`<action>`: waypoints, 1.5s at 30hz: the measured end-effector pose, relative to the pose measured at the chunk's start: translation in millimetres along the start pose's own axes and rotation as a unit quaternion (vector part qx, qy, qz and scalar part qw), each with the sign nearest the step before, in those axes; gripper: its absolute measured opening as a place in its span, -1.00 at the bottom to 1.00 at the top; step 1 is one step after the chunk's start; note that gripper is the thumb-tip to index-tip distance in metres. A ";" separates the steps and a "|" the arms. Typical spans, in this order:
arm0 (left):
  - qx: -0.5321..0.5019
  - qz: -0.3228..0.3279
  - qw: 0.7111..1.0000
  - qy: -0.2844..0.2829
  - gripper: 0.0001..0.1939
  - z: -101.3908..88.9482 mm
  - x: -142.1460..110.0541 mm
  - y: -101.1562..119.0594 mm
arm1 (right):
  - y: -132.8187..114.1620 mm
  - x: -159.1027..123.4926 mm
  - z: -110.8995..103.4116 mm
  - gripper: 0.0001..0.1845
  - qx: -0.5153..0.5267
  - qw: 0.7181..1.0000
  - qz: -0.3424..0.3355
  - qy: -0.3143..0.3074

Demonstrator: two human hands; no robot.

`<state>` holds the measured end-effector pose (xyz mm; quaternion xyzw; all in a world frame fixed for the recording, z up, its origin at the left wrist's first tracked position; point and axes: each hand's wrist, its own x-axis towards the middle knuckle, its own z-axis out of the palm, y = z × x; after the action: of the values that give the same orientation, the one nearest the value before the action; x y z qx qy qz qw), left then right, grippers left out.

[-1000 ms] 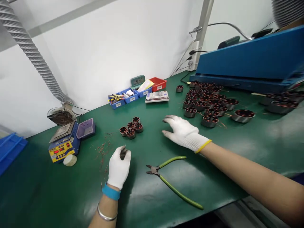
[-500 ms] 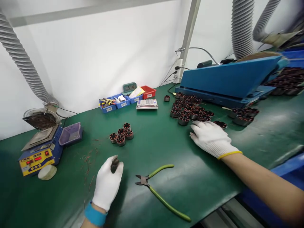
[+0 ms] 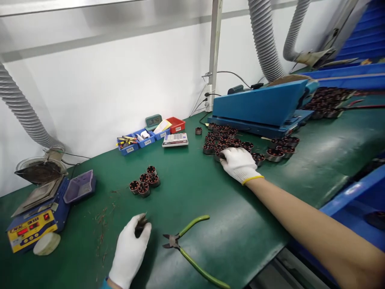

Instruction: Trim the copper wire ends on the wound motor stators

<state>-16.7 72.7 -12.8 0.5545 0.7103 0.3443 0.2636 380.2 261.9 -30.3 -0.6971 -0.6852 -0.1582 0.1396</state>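
Note:
Both hands wear white knit gloves. My left hand (image 3: pixel 130 251) rests near the front of the green bench and is closed around a small dark motor stator (image 3: pixel 140 226). My right hand (image 3: pixel 239 163) is stretched out to the right, fingers curled down over one stator at the near edge of a large cluster of copper-wound stators (image 3: pixel 224 138). Green-handled side cutters (image 3: pixel 186 245) lie on the bench between my arms, beside the left hand. A small group of stators (image 3: pixel 143 182) stands further back, left of centre.
A blue soldering station (image 3: pixel 33 218) with a purple tray (image 3: pixel 78 186) sits at the left, loose wire clippings (image 3: pixel 102 220) beside it. Small blue and red bins (image 3: pixel 144 136), a clock and a calculator (image 3: pixel 175 139) line the wall. A blue machine (image 3: pixel 261 106) stands behind the stators.
My right hand has reached rightward from the middle of the bench to the large stator cluster and closed over one. The view has swung right. The left hand keeps its stator.

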 end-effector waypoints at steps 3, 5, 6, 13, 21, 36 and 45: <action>0.016 -0.002 1.000 -0.009 -0.49 0.9 0.0 -1.4 | 12.6 7.6 -1.1 -0.65 0.011 0.997 0.072 -0.031; 0.028 -0.001 1.000 -0.013 -0.49 1.8 -0.6 -1.8 | 19.0 13.0 -2.8 -0.65 0.021 0.993 0.105 -0.052; 0.032 -0.001 0.999 -0.014 -0.48 2.3 -0.9 -1.9 | 20.9 16.6 -3.3 -0.65 0.025 0.991 0.118 -0.060; 0.035 -0.001 0.999 -0.025 -0.49 3.1 0.9 -6.3 | 22.9 63.4 3.5 -0.63 0.057 0.980 0.164 -0.096; 0.045 -0.014 0.998 -0.029 -0.52 2.1 5.0 -15.7 | 14.9 91.6 -1.5 -0.59 0.085 0.988 0.123 -0.048; 0.075 0.022 0.996 -0.029 -0.62 3.1 4.5 -18.9 | -37.3 -10.1 18.2 -0.19 0.112 0.989 -0.097 -0.024; 0.054 0.033 0.998 -0.007 -0.56 9.5 -10.3 0.1 | -80.7 -30.9 6.4 -0.14 0.179 0.966 -0.167 -0.086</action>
<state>-6.9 64.6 -18.7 0.5935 0.7070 0.3104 0.2271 299.4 238.2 -50.6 -0.5471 -0.8187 0.0065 0.1743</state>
